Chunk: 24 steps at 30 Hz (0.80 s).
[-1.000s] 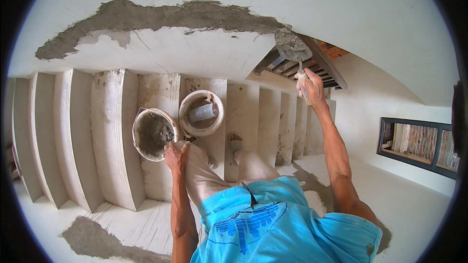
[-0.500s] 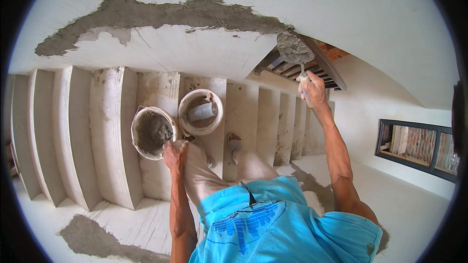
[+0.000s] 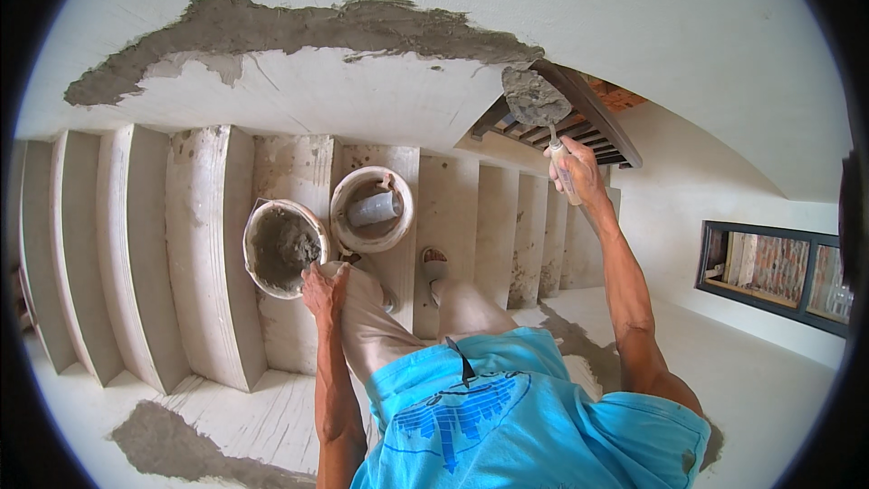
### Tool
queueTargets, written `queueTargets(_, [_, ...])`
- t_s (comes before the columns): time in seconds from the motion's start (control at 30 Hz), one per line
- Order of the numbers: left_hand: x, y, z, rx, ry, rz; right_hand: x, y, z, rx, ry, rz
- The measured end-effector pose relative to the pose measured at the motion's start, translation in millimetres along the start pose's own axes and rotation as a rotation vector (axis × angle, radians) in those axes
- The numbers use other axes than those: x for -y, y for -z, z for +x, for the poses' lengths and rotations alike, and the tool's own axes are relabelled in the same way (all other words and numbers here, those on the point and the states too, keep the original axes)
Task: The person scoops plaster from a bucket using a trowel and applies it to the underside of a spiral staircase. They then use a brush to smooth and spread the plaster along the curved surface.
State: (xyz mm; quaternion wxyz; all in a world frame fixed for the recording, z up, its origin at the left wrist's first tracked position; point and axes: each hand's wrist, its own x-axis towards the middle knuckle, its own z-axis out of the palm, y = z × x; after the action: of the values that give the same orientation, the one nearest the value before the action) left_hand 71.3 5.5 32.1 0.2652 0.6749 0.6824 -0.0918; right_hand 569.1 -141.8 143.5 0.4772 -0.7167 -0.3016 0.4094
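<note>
The right hand (image 3: 572, 167) has its fingers closed round the handle of a trowel (image 3: 536, 100), whose mortar-laden blade points up and leftward, touching the end of the grey mortar band (image 3: 299, 29). The left hand (image 3: 323, 286) grips the rim of the mortar bucket (image 3: 282, 246), well below.

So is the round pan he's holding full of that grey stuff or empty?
Partly full. The pan, gripped at its rim by the left hand, shows dark grey mortar across its bottom, with bare inner wall above it.
</note>
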Motion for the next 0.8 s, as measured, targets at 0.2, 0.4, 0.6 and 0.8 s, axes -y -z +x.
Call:
queueTargets(0.2, [5, -3, 1, -0.007, 0.007, -0.018, 11, 1, 2, -0.057, 0.100, 0.011])
queueTargets(0.4, [2, -2, -1, -0.027, -0.011, -0.011, 5, 12, 13, -0.043, 0.077, 0.025])
queueTargets(0.6, [1, -1, -2, -0.033, -0.019, -0.014, -2, 0, 4, 0.019, -0.002, -0.025])
queueTargets(0.8, [2, -4, -3, -0.033, -0.032, -0.013, 12, -9, 6, -0.032, 0.055, -0.040])
